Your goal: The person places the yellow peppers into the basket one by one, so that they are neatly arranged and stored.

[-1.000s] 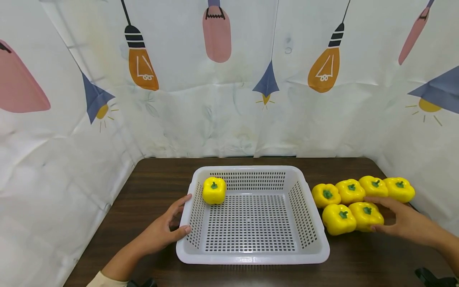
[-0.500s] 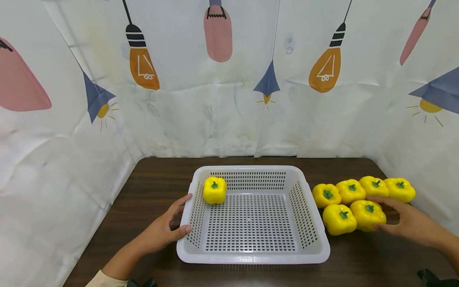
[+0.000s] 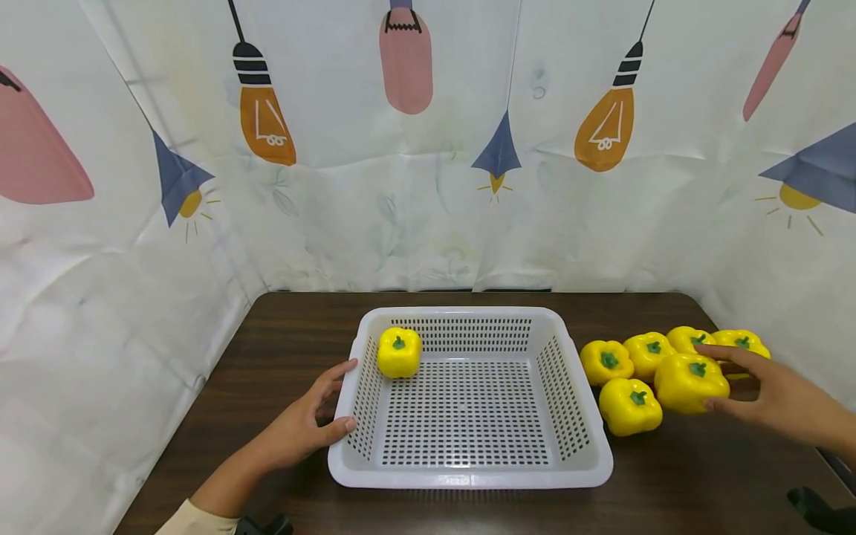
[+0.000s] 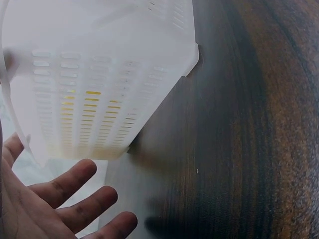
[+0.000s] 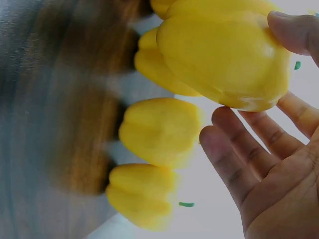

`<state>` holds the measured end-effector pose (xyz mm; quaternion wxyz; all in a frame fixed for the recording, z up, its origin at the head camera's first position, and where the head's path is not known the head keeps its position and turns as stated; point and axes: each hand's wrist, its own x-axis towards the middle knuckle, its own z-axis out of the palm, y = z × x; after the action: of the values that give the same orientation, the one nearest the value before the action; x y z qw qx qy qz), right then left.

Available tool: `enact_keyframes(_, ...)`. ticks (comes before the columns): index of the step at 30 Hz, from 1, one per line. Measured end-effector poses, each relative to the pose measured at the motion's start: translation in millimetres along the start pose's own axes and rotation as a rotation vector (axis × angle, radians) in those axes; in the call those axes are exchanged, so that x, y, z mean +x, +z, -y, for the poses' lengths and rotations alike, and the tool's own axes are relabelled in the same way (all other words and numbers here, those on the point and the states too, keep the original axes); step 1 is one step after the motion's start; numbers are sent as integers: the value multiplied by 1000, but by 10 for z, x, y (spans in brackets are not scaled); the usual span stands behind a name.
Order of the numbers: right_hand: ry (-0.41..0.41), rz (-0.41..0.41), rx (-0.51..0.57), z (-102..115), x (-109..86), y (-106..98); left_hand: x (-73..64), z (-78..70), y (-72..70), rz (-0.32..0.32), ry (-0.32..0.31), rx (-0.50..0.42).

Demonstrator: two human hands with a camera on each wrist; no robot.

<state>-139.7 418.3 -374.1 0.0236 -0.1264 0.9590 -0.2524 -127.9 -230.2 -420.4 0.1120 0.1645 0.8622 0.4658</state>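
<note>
My right hand (image 3: 779, 394) holds a yellow bell pepper (image 3: 691, 383) between thumb and fingers, raised above the table. In the right wrist view the same pepper (image 5: 224, 52) hangs higher than the others, the thumb pressed to one side and fingertips at the other. My left hand (image 3: 310, 420) rests at the left rim of a white perforated plastic basket (image 3: 468, 479), its thumb and a fingertip on the edge. In the left wrist view three straight fingers (image 4: 89, 206) spread free beside the basket wall. One bell pepper (image 3: 399, 353) stands in the basket's back left corner.
Right of the basket, several more yellow bell peppers (image 3: 606, 362) stand on the dark wooden table (image 3: 301, 327), most in a back row, with one nearer pepper (image 3: 630, 407) beside the basket. A white printed curtain (image 3: 414, 223) encloses the table's back and sides.
My right hand has lifted the bell pepper from the front of the group, so it now overlaps the back row. The left hand and basket have stayed in place.
</note>
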Motion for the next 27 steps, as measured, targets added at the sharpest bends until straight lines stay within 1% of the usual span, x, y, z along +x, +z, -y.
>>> enact_keyframes(3,14,4,-31,50,15,-51,5,-5,-6,-9,8,11)
enact_keyframes(9,-22,-51,-81,127,28,-136,0,-8,-4,-16,-5,1)
enact_keyframes(16,-53,-59,-42,231,83,-202,-1,10,2,-15,9,-5)
enact_keyframes(20,-61,-67,-48,291,109,-215,1,5,0,-14,15,3)
enact_keyframes(27,-68,-61,-64,442,152,-216,-11,-18,0,-11,-12,-8)
